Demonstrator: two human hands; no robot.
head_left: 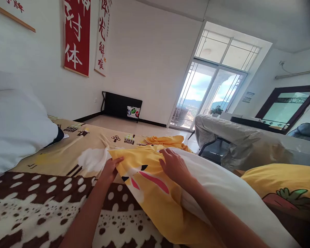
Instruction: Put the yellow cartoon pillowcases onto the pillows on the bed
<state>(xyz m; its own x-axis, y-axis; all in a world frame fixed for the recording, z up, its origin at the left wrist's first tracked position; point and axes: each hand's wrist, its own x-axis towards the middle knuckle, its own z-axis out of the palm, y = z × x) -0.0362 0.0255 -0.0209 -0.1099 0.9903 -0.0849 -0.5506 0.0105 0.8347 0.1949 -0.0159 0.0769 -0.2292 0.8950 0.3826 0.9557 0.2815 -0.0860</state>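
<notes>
A yellow pillowcase (170, 203) with a pink-eared print lies before me, over part of a white pillow (229, 186). At its far left corner, my left hand (112, 168) pinches the cloth edge between thumb and fingers. My right hand (174, 165) rests on the pillowcase near its far edge, where it meets the white pillow, with fingers spread and slightly bent. Beneath everything is a brown and cream patterned blanket (119, 225). Another piece of yellow cloth (167, 140) lies crumpled just beyond the pillowcase.
A white pillow (12, 127) stands at the left. On the right lies a yellow pillow (286, 179) with a carrot print. Behind it are a plastic-covered table (237, 132) and a dark chair (213, 150). A black board (119, 105) leans by the far wall.
</notes>
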